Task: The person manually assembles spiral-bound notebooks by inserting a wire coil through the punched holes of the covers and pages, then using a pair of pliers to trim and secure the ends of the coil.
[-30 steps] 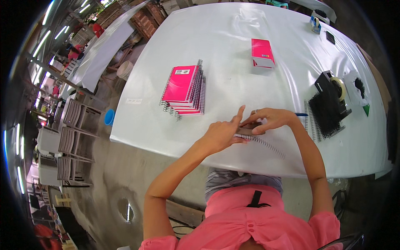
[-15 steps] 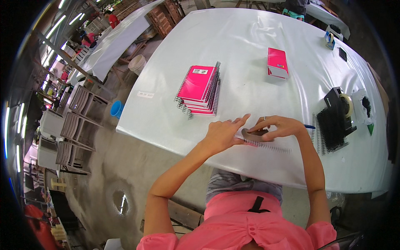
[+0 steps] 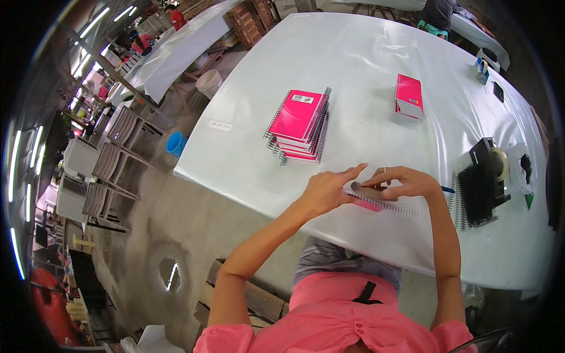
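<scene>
At the table's near edge my left hand [image 3: 328, 189] grips the left end of a small pink notebook [image 3: 369, 206], its index finger stretched out. A thin wire spiral [image 3: 401, 209] runs along the notebook's near edge and sticks out past it to the right. My right hand [image 3: 405, 181] is closed, fingers and thumb on a curved grey-brown piece [image 3: 369, 192] lying over the notebook and spiral. What exactly this piece is I cannot make out. Much of the notebook is hidden by both hands.
A stack of spiral-bound pink notebooks [image 3: 298, 120] stands beyond my left hand. Farther right lies a pink block of unbound books [image 3: 409, 96]. Right of my arm are a pile of dark wire spirals [image 3: 475, 197], a black tape dispenser [image 3: 485, 156] and a blue pen [image 3: 448, 189].
The whole view has shifted slightly, so the table things appear farther right. More pink of the notebook shows below the spiral, and the grey-brown piece looks flatter.
</scene>
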Action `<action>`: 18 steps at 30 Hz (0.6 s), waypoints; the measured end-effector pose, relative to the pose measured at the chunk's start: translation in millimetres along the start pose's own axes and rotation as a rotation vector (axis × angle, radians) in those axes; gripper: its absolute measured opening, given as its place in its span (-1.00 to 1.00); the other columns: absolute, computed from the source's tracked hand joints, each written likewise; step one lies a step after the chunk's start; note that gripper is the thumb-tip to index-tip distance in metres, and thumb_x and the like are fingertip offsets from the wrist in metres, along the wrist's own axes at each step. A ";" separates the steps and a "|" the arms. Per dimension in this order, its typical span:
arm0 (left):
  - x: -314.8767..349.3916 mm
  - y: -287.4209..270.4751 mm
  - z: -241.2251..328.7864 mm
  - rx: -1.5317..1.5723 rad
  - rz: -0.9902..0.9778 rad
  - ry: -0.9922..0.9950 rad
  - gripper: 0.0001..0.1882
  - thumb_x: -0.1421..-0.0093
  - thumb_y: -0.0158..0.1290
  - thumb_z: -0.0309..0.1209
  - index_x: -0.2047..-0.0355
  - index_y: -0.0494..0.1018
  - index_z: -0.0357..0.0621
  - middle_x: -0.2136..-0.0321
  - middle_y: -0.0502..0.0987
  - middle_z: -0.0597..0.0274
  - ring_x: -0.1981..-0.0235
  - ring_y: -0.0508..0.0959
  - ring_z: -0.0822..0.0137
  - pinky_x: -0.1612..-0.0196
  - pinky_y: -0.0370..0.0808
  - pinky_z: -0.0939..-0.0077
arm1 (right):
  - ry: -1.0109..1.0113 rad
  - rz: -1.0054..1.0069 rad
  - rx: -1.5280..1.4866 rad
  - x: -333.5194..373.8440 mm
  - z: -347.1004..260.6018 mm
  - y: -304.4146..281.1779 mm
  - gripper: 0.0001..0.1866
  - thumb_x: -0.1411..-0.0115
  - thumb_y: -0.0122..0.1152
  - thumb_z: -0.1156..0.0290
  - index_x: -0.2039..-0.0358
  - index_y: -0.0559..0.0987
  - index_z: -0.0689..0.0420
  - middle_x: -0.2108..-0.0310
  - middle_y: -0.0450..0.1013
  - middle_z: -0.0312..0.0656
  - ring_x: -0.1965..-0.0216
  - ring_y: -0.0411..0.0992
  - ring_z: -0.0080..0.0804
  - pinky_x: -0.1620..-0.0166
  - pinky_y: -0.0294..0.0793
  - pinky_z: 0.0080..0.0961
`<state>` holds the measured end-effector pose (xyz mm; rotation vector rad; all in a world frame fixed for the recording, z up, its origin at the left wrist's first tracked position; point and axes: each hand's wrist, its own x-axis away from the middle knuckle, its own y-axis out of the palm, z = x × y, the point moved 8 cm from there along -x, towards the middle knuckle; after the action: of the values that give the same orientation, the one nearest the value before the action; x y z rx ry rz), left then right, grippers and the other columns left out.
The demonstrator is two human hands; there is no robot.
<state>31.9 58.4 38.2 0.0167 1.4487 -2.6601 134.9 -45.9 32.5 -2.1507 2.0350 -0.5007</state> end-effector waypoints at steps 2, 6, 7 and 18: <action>0.2 0.2 1.7 0.038 -0.013 0.003 -0.07 0.08 0.33 -0.12 -0.31 0.13 0.37 0.33 0.60 0.09 0.43 0.56 0.04 0.34 0.48 0.22 | 0.140 -0.013 0.177 -2.2 10.4 1.4 -0.44 -0.11 0.19 0.01 -0.03 0.57 0.11 0.16 0.51 -0.19 0.22 0.36 -0.38 0.10 0.31 -0.43; 3.0 6.0 -7.6 0.120 -0.033 -0.091 -0.01 0.09 0.34 -0.13 -0.33 0.06 0.32 0.21 0.59 0.05 0.35 0.58 -0.02 0.26 0.51 0.18 | -0.025 0.020 0.017 2.7 -4.4 -5.3 -0.41 -0.10 0.20 -0.05 0.00 0.58 0.14 0.15 0.51 -0.17 0.21 0.38 -0.38 0.09 0.30 -0.41; 4.7 7.2 -11.6 0.170 -0.015 -0.107 0.01 0.10 0.35 -0.15 -0.34 0.05 0.33 0.22 0.59 0.03 0.35 0.59 -0.02 0.25 0.50 0.17 | -0.051 -0.013 -0.046 2.2 -9.4 -1.9 -0.40 -0.10 0.20 -0.06 -0.01 0.58 0.13 0.15 0.51 -0.16 0.19 0.38 -0.37 0.08 0.30 -0.41; 4.9 16.2 -18.9 0.477 0.116 -0.045 0.07 0.14 0.37 -0.49 -0.35 0.05 0.21 -0.09 0.46 0.06 0.01 0.56 0.16 0.03 0.55 0.37 | 0.067 0.031 0.043 -2.6 4.3 -8.9 -0.38 -0.13 0.17 -0.08 -0.04 0.55 0.15 0.17 0.49 -0.23 0.15 0.39 -0.42 0.02 0.28 -0.49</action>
<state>28.0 65.1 14.0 0.0776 0.7468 -2.8144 144.7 -43.2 31.0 -2.1019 2.0685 -0.6142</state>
